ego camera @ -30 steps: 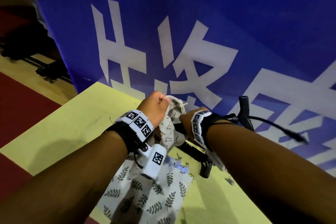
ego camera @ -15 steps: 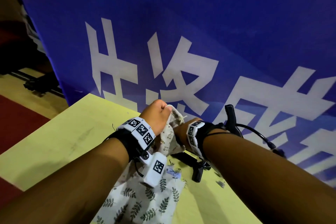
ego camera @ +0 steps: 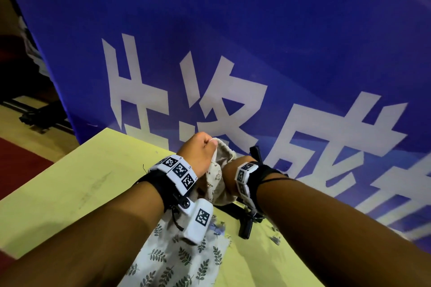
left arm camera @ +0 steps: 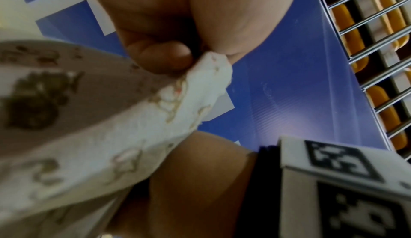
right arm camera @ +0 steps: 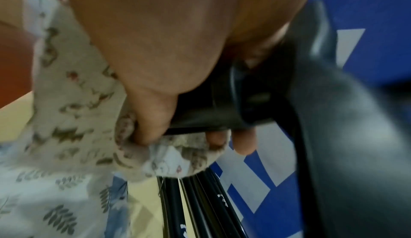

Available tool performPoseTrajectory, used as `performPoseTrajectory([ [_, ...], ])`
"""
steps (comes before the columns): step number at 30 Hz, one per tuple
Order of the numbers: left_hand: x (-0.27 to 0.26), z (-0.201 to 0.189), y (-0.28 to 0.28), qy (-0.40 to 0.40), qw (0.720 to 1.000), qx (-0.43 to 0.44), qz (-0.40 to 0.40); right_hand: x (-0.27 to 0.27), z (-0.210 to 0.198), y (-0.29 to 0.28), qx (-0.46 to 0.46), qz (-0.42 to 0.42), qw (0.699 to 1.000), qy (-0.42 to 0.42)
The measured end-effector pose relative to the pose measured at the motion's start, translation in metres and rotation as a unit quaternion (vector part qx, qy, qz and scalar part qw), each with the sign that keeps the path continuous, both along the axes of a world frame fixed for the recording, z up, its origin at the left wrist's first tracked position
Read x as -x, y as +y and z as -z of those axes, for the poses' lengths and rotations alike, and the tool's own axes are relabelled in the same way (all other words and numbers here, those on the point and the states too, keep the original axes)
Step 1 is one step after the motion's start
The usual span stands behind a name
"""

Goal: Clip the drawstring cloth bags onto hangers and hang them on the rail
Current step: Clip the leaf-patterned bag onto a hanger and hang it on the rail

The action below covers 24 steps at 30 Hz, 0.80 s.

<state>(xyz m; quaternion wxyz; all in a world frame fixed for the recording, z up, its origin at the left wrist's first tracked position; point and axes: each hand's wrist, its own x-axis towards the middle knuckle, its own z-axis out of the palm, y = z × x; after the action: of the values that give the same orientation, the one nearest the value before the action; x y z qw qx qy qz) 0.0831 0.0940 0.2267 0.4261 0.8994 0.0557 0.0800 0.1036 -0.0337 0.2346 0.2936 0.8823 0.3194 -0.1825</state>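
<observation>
My left hand (ego camera: 202, 149) is raised above the yellow table (ego camera: 77, 184) and pinches the top edge of a cream drawstring bag (ego camera: 218, 173) with small printed figures. The left wrist view shows thumb and fingers (left arm camera: 162, 57) closed on the bag's hem (left arm camera: 211, 69). Close beside it, my right hand (ego camera: 234, 166) is mostly hidden behind its wrist band. In the right wrist view this hand (right arm camera: 177, 132) grips a black clip hanger (right arm camera: 222, 111), with the bag's cloth (right arm camera: 77, 101) bunched under its fingers. One black clip (ego camera: 255, 154) sticks up behind the hand.
A leaf-print cloth bag (ego camera: 182, 261) lies flat on the table under my forearms. More black hangers (right arm camera: 198, 206) lie on the table beside it. A blue banner (ego camera: 233, 42) with large white characters stands right behind the table. A wire rack (left arm camera: 378, 48) shows in the left wrist view.
Both hands keep their holds on bag and hanger and have drawn closer together. The hanger's hook end that stuck out to the right is hidden now. The head view has tilted upward.
</observation>
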Motion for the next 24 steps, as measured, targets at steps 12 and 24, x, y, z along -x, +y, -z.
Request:
performPoseTrajectory([
  [12,0.003,0.004,-0.002,-0.005,0.998,0.055,-0.013,-0.012,0.012,-0.037,-0.083,0.099,0.991,0.024],
  [24,0.007,-0.018,-0.014,-0.038,0.995,0.092,0.011,-0.014,0.016,-0.037,-0.439,0.221,0.871,0.003],
])
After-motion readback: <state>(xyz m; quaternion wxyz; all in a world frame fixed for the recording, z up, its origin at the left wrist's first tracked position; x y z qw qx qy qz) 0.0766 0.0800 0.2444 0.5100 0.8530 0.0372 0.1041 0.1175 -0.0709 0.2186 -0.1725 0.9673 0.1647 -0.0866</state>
